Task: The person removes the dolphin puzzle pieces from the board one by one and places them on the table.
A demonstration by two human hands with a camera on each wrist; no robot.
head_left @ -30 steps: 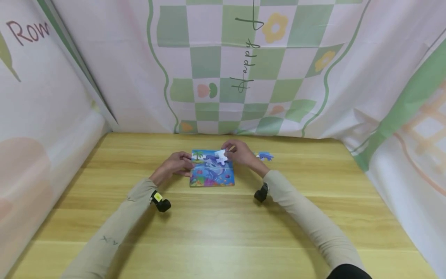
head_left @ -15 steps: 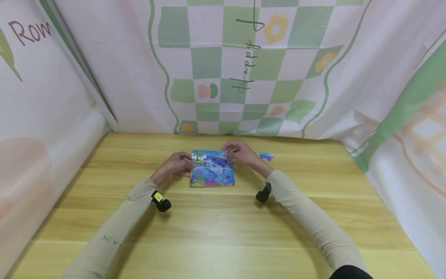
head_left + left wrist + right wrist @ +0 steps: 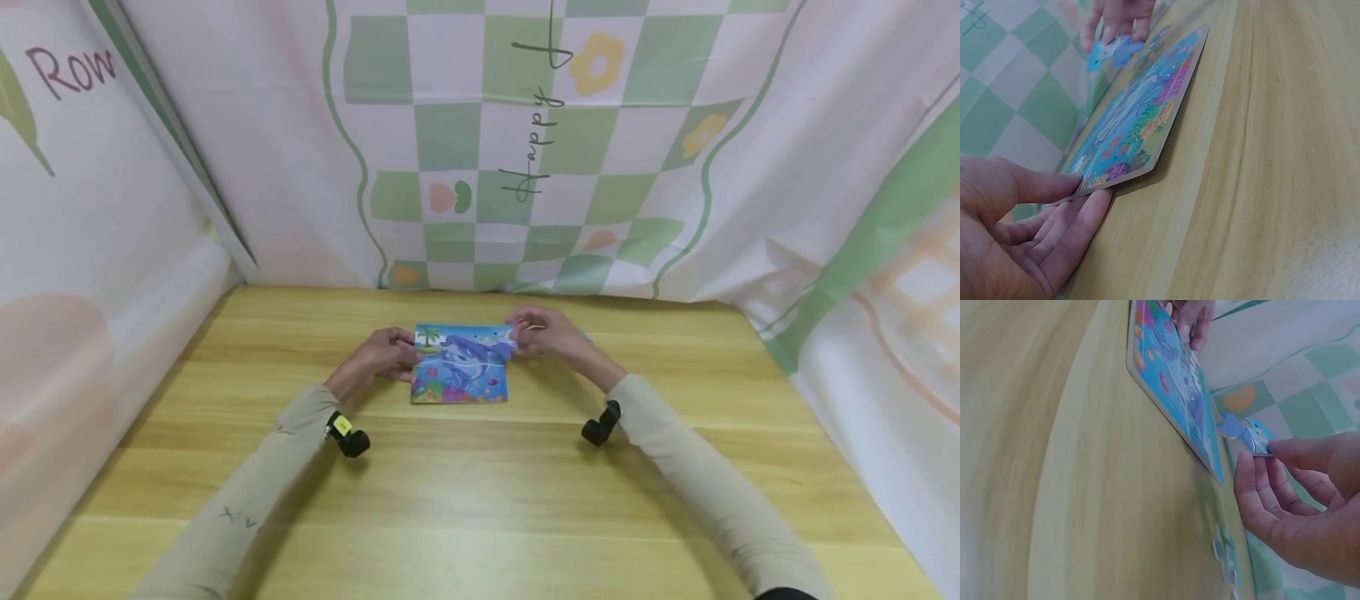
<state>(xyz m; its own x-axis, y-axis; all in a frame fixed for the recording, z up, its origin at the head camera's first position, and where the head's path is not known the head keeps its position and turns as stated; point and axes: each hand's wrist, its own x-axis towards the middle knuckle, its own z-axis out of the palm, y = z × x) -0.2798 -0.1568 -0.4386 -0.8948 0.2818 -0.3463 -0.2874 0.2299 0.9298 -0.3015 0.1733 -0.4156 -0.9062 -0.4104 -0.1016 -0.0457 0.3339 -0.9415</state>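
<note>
On the table (image 3: 1085, 462), right-wrist view shows a loose piece (image 3: 1229, 557), head barely.

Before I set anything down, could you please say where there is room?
Bare table lies in front of the puzzle, between the sleeves, and outside each sleeve toward the curtains. It's crowded at the puzzle: left hand on its edge, right hand holding a piece, a loose piece nearby.
</note>
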